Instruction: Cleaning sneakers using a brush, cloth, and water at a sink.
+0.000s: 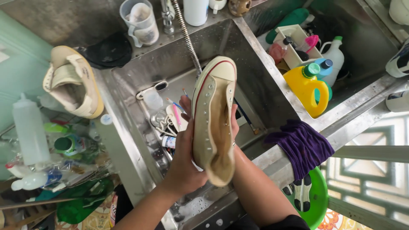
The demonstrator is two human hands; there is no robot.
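Both hands are on the cream canvas sneaker (213, 123), held up over the steel sink (272, 89), toe pointing away, opening facing up. The left hand (185, 159) has its grip wrapped tight around the shoe's left side and heel, palm flat to the canvas. The right hand (234, 123) is mostly hidden behind the shoe; fingertips curl over the right edge, grip closed on it.

Down in the basin, under the shoe: a clear plastic cup (152, 100), small brushes (174, 115) and suds near the front edge. The second sneaker (72, 83) rests on its side on the surface left of the sink, well apart. In the right basin, a white caddy (294, 53) holds small bottles, with a yellow jug (304, 87) just beside it. A purple cloth (302, 145) drapes over the sink's front rim.
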